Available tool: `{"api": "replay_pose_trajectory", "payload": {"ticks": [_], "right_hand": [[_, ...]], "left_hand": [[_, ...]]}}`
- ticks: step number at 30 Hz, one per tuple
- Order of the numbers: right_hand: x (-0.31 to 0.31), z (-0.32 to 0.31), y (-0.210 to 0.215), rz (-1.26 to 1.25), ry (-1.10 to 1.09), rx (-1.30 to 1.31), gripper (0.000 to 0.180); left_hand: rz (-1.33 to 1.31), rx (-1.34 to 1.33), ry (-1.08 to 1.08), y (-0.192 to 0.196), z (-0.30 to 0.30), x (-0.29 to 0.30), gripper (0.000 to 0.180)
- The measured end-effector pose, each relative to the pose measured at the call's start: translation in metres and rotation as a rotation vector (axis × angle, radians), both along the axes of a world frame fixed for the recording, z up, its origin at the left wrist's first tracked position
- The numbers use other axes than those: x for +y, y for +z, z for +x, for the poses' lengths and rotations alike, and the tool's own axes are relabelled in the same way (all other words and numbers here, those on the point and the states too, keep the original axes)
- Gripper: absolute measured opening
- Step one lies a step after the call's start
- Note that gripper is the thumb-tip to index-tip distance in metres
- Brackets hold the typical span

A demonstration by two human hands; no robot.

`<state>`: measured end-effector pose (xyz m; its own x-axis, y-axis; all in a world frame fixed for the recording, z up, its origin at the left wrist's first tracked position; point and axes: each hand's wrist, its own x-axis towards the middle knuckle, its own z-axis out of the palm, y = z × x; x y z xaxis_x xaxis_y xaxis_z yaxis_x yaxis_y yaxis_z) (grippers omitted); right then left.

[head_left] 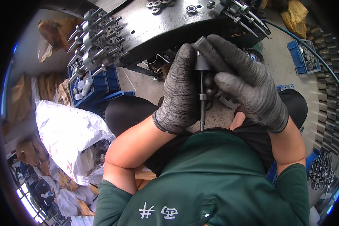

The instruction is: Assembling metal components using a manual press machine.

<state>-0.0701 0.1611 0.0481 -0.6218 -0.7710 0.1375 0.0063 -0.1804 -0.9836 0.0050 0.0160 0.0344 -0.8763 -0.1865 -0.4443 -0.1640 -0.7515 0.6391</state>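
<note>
In front of my belly, a steel shaft (203, 86) points down toward me, with a thick grey rotor-like cylinder (202, 63) near its upper end. My left hand (177, 90), in a grey knit glove, closes along its left side, and the fingers are partly hidden behind the shaft. From the right, my gloved right hand (250, 83) reaches over with its fingertips on the cylinder's top end. Its lower fingers curl close to the shaft. Just beyond both hands is the front edge of a metal workbench (154, 28).
Several similar shafts with cylinders (96, 41) are stacked at the bench's left end. More shafts (241, 17) lie at its right. Bearings (191, 9) sit on top. Blue crates (303, 56), a white sack (69, 135) and stacked metal parts (329, 83) surround me.
</note>
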Motion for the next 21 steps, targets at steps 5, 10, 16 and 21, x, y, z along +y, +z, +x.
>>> {"api": "replay_pose_trajectory", "payload": {"ticks": [5,10,16,21], "right_hand": [[0.004,-0.012,0.025,0.099,0.096,-0.386,0.087],[0.005,-0.008,0.001,-0.111,0.083,-0.508,0.068],[-0.002,-0.010,-0.004,-0.550,0.200,-0.761,0.063],[0.005,-0.017,0.000,-0.284,-0.016,-0.564,0.063]], "left_hand": [[0.034,0.124,-0.079,0.007,0.002,-0.006,0.063],[-0.201,0.185,-0.061,0.009,0.001,-0.005,0.064],[-0.097,0.411,-0.131,-0.001,0.004,-0.015,0.059],[-0.146,0.287,-0.026,0.006,0.007,0.002,0.054]]}}
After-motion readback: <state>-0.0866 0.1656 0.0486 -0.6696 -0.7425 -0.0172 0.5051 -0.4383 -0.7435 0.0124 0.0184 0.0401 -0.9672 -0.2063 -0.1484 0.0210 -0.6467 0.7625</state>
